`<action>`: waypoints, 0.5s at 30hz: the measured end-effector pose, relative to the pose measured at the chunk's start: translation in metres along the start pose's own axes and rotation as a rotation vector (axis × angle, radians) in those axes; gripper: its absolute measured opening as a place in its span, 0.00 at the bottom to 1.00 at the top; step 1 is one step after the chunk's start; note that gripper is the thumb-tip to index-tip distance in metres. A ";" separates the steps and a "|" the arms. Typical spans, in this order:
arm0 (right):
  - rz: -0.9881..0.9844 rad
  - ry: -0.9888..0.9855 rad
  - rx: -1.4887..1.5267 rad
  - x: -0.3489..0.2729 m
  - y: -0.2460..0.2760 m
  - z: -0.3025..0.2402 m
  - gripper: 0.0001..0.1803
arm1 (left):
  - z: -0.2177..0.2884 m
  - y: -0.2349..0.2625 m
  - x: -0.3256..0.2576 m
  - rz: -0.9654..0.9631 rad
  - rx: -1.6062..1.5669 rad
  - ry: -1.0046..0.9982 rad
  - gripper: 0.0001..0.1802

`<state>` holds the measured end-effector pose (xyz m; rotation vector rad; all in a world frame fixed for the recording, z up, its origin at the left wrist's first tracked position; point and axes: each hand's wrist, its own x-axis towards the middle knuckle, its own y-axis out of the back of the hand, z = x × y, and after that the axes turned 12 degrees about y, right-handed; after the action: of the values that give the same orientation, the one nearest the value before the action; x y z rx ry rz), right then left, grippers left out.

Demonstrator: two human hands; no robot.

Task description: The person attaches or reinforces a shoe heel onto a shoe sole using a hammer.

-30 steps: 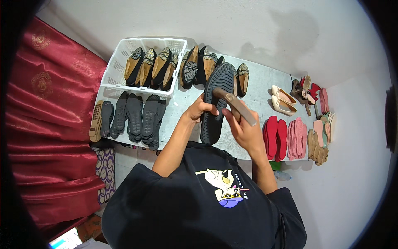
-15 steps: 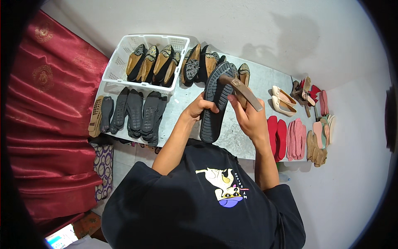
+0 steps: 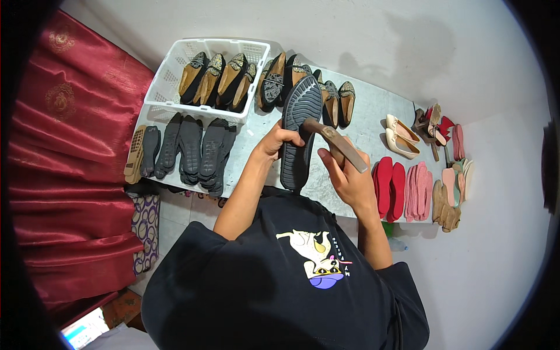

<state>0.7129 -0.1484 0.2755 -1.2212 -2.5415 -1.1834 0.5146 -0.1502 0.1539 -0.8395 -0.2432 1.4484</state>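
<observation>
My left hand (image 3: 276, 142) grips a shoe by its edge, thumb across the ridged black sole (image 3: 303, 102), which faces up toward me. The shoe stands lengthwise above the table, toe end away from me. In my right hand (image 3: 352, 182) is a hammer (image 3: 339, 146) with a worn brown head, its handle mostly hidden by the fingers. The hammer's round face is over the middle of the sole, near my left thumb; whether it touches cannot be told. Behind the sole stand several finished black flats (image 3: 346, 104) with patterned tops.
A white plastic basket (image 3: 157, 93) of patterned flats stands back left. Loose black soles (image 3: 189, 149) lie in front of it. To the right are cream flats (image 3: 399, 140), red insoles (image 3: 382, 184) and pink insoles (image 3: 417, 189) on the grey table (image 3: 367, 111). A red curtain (image 3: 76, 175) hangs left.
The hammer head has moved from the front part of the sole toward its middle, nearer my left thumb. My left hand keeps its hold on the shoe. The view has shifted slightly.
</observation>
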 end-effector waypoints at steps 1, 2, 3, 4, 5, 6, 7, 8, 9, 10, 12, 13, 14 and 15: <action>-0.002 -0.004 0.002 -0.002 -0.002 0.001 0.08 | 0.000 0.000 -0.001 0.002 -0.002 0.004 0.28; 0.010 0.043 -0.021 -0.003 -0.004 0.001 0.08 | 0.001 -0.001 -0.001 0.009 -0.008 -0.008 0.28; 0.017 0.092 -0.041 -0.005 -0.006 0.001 0.07 | 0.002 -0.002 -0.002 0.019 -0.017 -0.022 0.28; 0.038 0.033 0.010 -0.008 -0.007 -0.002 0.07 | -0.002 0.002 0.000 0.021 -0.007 -0.035 0.27; 0.031 0.028 0.015 -0.009 -0.006 -0.003 0.07 | -0.002 0.005 0.003 0.028 -0.012 -0.031 0.27; 0.011 -0.047 0.032 -0.012 -0.003 -0.004 0.07 | -0.002 0.006 0.005 -0.001 -0.017 -0.027 0.26; -0.009 -0.122 0.049 -0.015 -0.002 -0.005 0.07 | -0.002 0.006 0.005 -0.030 -0.021 -0.022 0.26; -0.007 -0.094 0.049 -0.019 -0.006 -0.001 0.08 | -0.002 0.006 0.003 -0.045 -0.042 0.005 0.25; -0.004 -0.098 0.050 -0.019 -0.009 0.000 0.08 | -0.004 0.012 0.007 -0.046 -0.040 0.010 0.25; 0.019 -0.067 0.044 -0.019 -0.012 0.001 0.08 | -0.009 0.021 0.011 -0.033 -0.034 0.021 0.27; 0.043 -0.063 0.053 -0.023 -0.014 -0.001 0.09 | -0.013 0.024 0.012 -0.032 -0.086 0.027 0.29; 0.048 -0.070 0.054 -0.024 -0.013 -0.002 0.09 | -0.014 0.026 0.014 -0.035 -0.083 0.035 0.29; 0.036 -0.100 0.053 -0.024 -0.012 -0.002 0.09 | -0.013 0.028 0.017 -0.044 -0.070 0.039 0.28; 0.023 -0.129 0.055 -0.025 -0.012 -0.002 0.09 | -0.010 0.026 0.016 -0.051 -0.055 0.041 0.28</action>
<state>0.7209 -0.1705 0.2603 -1.3520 -2.6233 -1.0559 0.5029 -0.1416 0.1250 -0.9013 -0.2725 1.3809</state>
